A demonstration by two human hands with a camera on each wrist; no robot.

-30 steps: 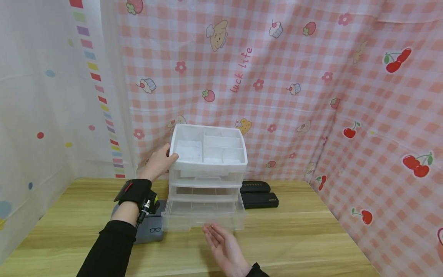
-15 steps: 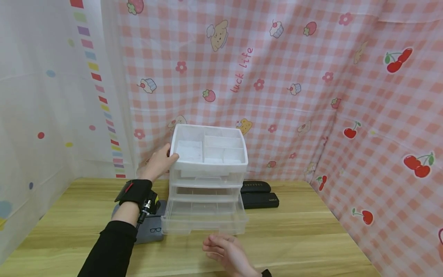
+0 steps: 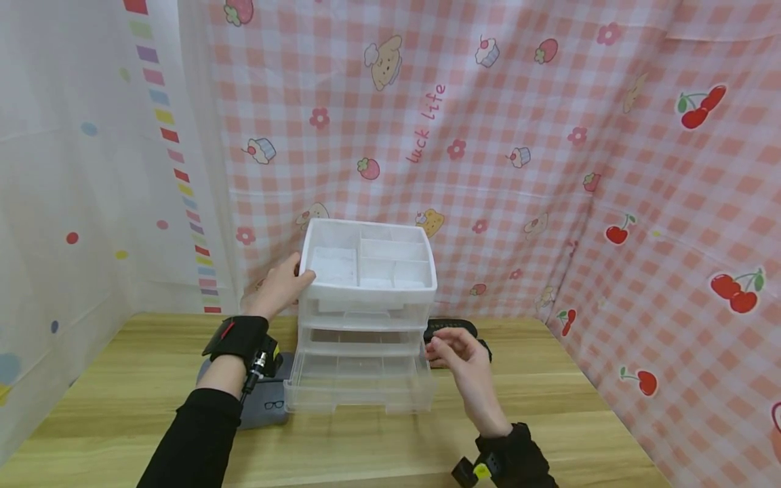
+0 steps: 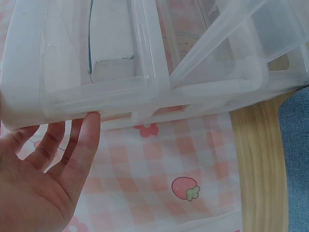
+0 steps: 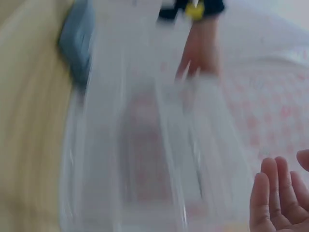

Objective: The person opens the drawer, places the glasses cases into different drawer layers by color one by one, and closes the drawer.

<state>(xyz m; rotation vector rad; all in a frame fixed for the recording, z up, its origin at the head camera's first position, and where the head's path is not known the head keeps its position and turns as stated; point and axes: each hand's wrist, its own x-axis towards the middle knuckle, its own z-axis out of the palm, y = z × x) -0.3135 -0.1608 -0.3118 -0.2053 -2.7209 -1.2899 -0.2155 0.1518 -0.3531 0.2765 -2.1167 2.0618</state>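
A white and translucent drawer unit [image 3: 369, 293] stands on the table, its top tray split into compartments. The bottom drawer [image 3: 360, 398] juts out at the front. My left hand [image 3: 279, 286] holds the unit's upper left edge, thumb at the front corner. In the left wrist view, the fingers [image 4: 87, 140] lie against the side wall. To the unit's right, my right hand [image 3: 470, 369] is raised with fingers loosely bent. Nothing shows in its grasp. The right wrist view is blurred, with the right fingers [image 5: 285, 193] apart from the unit.
A grey case with a glasses print [image 3: 262, 405] lies left of the unit, partly under my left arm. A black case [image 3: 466, 327] lies behind my right hand, which covers most of another. Patterned cloth [image 3: 378, 122] hangs behind the wooden table [image 3: 549, 420].
The bottom drawer has come slightly further forward. My right hand has left its front and moved up and right, beside the unit. The left hand stays on the upper edge.
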